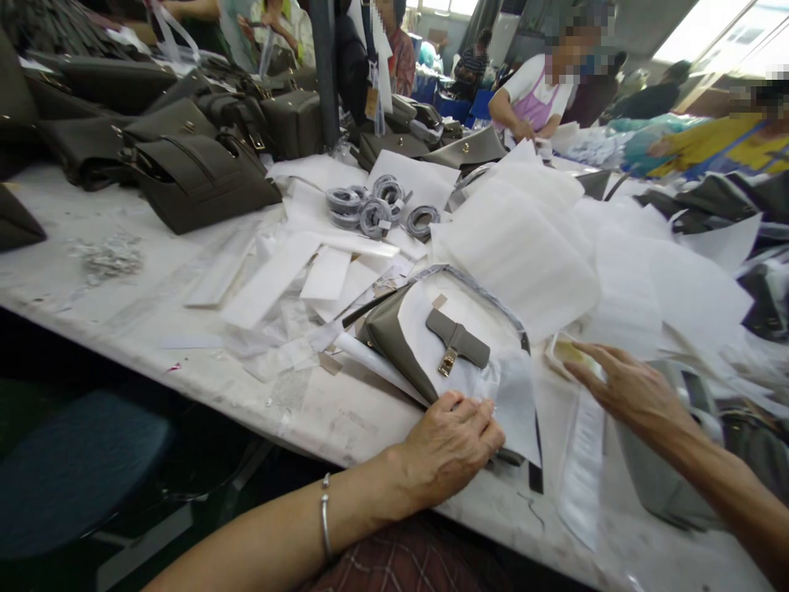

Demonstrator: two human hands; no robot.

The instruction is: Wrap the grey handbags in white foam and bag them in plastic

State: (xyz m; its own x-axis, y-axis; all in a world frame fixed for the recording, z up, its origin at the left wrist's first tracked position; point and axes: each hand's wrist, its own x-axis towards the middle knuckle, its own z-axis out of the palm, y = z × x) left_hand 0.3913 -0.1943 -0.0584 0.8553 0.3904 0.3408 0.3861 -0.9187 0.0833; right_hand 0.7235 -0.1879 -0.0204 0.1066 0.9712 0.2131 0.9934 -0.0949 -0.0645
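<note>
A grey-green handbag lies flat on the white table in front of me, partly wrapped in white paper, its flap strap with a gold clasp showing. My left hand rests on the near edge of the bag, fingers pinched on the white paper. My right hand reaches left over the table with fingers stretched out, just above a small yellowish piece and a strip of clear plastic.
Sheets of white foam paper are heaped across the table. Coiled wrapped straps lie in the middle. Dark finished handbags stand at the far left. Other people work at the far side. A blue stool sits below left.
</note>
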